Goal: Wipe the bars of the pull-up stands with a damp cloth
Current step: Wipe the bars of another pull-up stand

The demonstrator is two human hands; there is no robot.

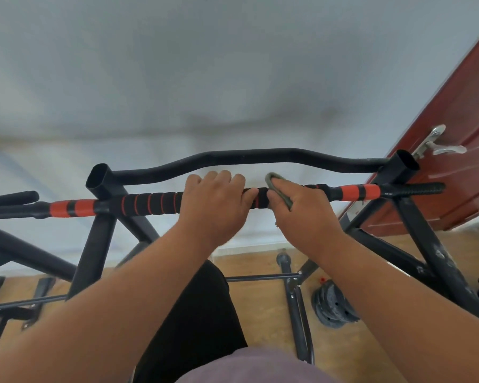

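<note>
Close in, both forearms reach up to the padded bar [150,203], the landmark for everything else. The left hand [215,205] curls its grip round the foam just left of the bar's middle, steadying it. The right hand [302,205], touching the bar right beside the left, pinches a grey-green cloth [278,186] against the foam, fingers wrapped over it.

To wipe well, I'd judge the cloth should wrap as far round the bar as it can and slide toward the orange band [358,191] with firm pressure, the left hand holding fast so the frame doesn't rock. The foam's grooves probably need slow passes.

Just behind the bar runs a curved black bar [260,156], not yet reached. Below the bar lie a wooden floor [260,299] and stacked weight plates [333,305]. Behind it stands a pale wall [233,78]; to its right, a red door [468,134].
</note>
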